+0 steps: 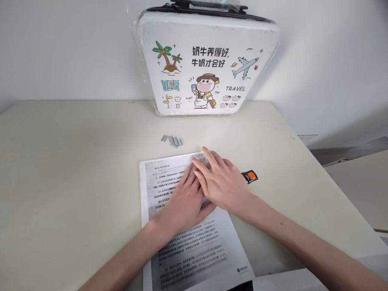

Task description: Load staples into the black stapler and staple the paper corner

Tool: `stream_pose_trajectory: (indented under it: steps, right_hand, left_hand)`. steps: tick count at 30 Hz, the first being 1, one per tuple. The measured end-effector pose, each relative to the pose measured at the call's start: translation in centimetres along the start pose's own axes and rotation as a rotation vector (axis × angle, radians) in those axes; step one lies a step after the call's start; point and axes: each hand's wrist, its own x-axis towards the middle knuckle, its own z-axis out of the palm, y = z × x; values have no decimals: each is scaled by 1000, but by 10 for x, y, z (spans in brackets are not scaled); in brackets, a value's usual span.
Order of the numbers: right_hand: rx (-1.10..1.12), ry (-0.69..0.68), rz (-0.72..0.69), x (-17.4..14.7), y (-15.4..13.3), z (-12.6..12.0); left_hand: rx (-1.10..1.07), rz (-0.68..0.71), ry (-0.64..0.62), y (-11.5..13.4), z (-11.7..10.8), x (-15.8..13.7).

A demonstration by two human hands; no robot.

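Both hands press flat, fingers spread and grasping nothing, on a printed sheet [194, 242] at the bench's [60, 182] near edge, right hand [222, 182] overlapping left hand [184, 202]. Staple strips [171, 140] lie beyond; an orange-and-black stapler [250, 176] sits right. A white case [207, 64] reading "TRAVEL" leans against the far wall.

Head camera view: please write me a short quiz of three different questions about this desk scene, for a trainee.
1. True or false: both hands lie flat on the white printed paper sheet.
2. Which hand lies on top: the left hand or the right hand?
3. Where are the small silver staple strips? A) beyond the sheet B) on the sheet C) inside the white illustrated case

Key: 1 true; 2 right hand; 3 A
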Motion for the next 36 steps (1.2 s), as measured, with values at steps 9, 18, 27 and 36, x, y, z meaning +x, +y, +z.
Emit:
stream_pose_trajectory:
  steps: [9, 18, 27, 36]
  right_hand:
    - [53, 59, -7, -2, -1, 5]
    - [134, 69, 38, -3, 7, -6]
    - [575, 244, -43, -24, 34, -25]
    - [905, 281, 272, -49, 83, 9]
  left_hand:
    - [-36, -3, 21, 1, 1, -1]
    - [-52, 11, 88, -1, 1, 1]
    - [-49, 9, -7, -4, -1, -3]
    - [-24, -30, -14, -5, -2, -3]
